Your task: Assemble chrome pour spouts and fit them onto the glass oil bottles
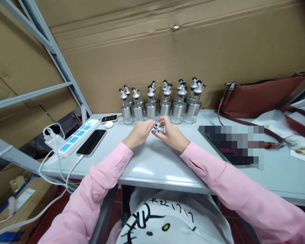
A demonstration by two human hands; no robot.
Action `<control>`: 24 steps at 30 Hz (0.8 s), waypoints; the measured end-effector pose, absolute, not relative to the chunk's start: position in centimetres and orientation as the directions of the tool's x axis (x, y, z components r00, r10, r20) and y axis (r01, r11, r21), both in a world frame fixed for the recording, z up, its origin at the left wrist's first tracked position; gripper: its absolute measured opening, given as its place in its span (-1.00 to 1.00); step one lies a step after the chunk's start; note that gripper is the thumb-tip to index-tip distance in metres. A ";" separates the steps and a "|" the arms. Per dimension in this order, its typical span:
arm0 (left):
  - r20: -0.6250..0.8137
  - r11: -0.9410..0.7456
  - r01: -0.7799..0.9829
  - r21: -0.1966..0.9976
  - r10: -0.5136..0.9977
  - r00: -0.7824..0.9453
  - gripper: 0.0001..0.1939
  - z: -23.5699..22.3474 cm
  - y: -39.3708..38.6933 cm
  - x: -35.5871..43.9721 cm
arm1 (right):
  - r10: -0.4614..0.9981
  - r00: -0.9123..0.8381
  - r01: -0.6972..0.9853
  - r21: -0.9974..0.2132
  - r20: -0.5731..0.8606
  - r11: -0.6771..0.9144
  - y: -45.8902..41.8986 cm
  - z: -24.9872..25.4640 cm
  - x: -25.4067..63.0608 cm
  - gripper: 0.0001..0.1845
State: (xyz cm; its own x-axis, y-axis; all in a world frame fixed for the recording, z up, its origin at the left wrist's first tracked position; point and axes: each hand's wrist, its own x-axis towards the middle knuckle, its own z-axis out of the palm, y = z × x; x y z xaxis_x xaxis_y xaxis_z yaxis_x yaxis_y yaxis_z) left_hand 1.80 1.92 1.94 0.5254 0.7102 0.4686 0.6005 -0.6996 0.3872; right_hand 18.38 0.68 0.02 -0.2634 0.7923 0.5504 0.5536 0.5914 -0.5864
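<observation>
Above the table's middle, my right hand [170, 132] curls its thumb and fingers around a small black-and-silver pour spout [156, 127], like those on the bottles behind. My left hand [140, 131] meets it from the other side, fingers pressed together with their tips at the spout. The fingers cover much of this piece, so I cannot see all of it. Just beyond my hands stand several glass oil bottles [165, 108] in two rows, each with a steel band and a black-and-silver spout on top.
At left lie a white power strip [78, 137], a phone [92, 142] on a cable, a small display device [109, 118] and a round white object [109, 124]. At right are a dark flat object [208, 135], partly blurred, and a brown bag [259, 98]. Cardboard [142, 51] walls the back.
</observation>
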 end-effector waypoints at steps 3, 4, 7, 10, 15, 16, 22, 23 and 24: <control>0.519 -0.729 0.616 0.299 0.665 0.536 -0.53 2.0 2.0 1.8 | 0.803 -0.221 0.532 -0.622 0.553 0.574 0.6 0.2 18.3 -0.54; 0.531 -0.734 0.625 0.266 0.652 0.541 -0.52 2.0 2.0 1.8 | 0.808 -0.221 0.525 -0.631 0.547 0.571 0.6 0.3 18.3 -0.54; 0.537 -0.738 0.646 0.196 0.632 0.559 -0.48 2.0 1.9 2.0 | 0.803 -0.248 0.510 -0.632 0.541 0.583 0.5 0.3 18.2 -0.57; 0.517 -0.736 0.656 0.165 0.631 0.578 -0.46 1.8 1.8 2.1 | 0.802 -0.261 0.507 -0.630 0.538 0.588 0.4 0.2 18.2 -0.60; 0.497 -0.738 0.635 0.226 0.649 0.576 -0.49 1.6 1.9 2.3 | 0.803 -0.278 0.497 -0.637 0.527 0.590 0.3 0.3 18.2 -0.65; 0.500 -0.738 0.623 0.259 0.654 0.567 -0.50 1.6 1.9 2.3 | 0.806 -0.267 0.501 -0.638 0.528 0.584 0.3 0.4 18.1 -0.64; 0.532 -0.730 0.544 0.414 0.679 0.507 -0.56 1.6 1.9 2.2 | 0.809 -0.193 0.509 -0.648 0.555 0.566 0.0 0.8 18.0 -0.59; 0.530 -0.729 0.540 0.421 0.681 0.506 -0.56 1.6 1.9 2.2 | 0.805 -0.203 0.510 -0.641 0.558 0.573 -0.1 0.9 18.0 -0.60; 0.524 -0.727 0.537 0.427 0.683 0.508 -0.56 1.7 1.9 2.2 | 0.800 -0.216 0.513 -0.632 0.559 0.581 -0.1 0.9 18.1 -0.61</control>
